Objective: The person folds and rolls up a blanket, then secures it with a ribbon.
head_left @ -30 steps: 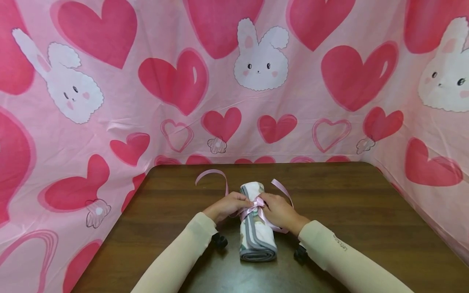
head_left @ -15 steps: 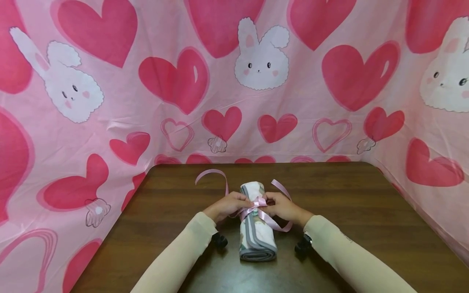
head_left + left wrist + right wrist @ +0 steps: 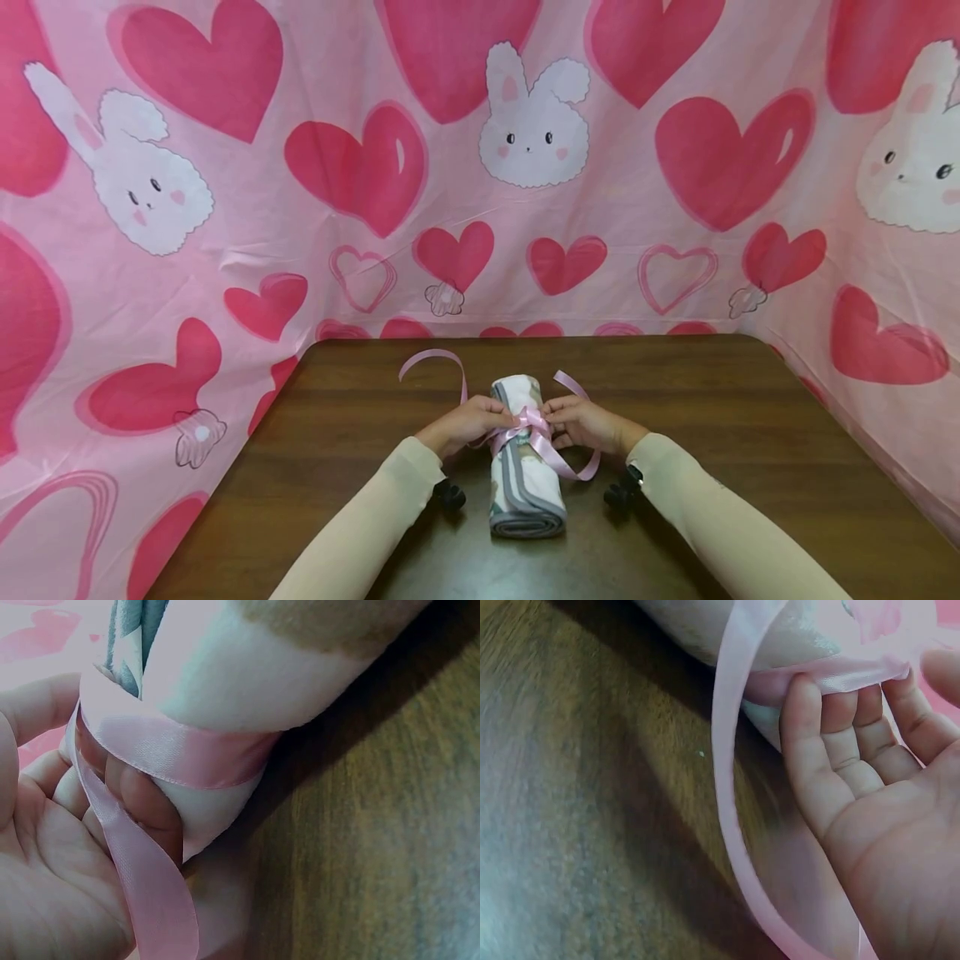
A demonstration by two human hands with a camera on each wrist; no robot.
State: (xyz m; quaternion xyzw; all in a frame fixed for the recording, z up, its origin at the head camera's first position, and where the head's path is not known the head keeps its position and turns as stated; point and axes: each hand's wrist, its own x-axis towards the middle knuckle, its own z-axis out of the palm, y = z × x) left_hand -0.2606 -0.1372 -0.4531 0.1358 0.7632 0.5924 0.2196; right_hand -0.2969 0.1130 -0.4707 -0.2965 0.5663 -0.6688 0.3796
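Rolled blanket [image 3: 528, 492] lies on the desk [image 3: 300, 483], lower centre of the head view. My left hand [image 3: 467, 423] pinches the pink ribbon [image 3: 180, 750] around it; my right hand [image 3: 591, 426] grips ribbon too, fingers narrow.

We see pink cloth [image 3: 510, 208], printed with red hearts [image 3: 566, 265] and white rabbits [image 3: 534, 146], beyond the far and side edges of a brown, wood-grained table [image 3: 712, 400]

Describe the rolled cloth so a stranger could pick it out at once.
Find the brown table before the pink heart-patterned backdrop. Near its middle, between the left hand and right hand, lies the rolled cloth. Unlike the thin, shiny pink ribbon around it, it is thick, mostly white and gray-edged, its spiral end facing the person.
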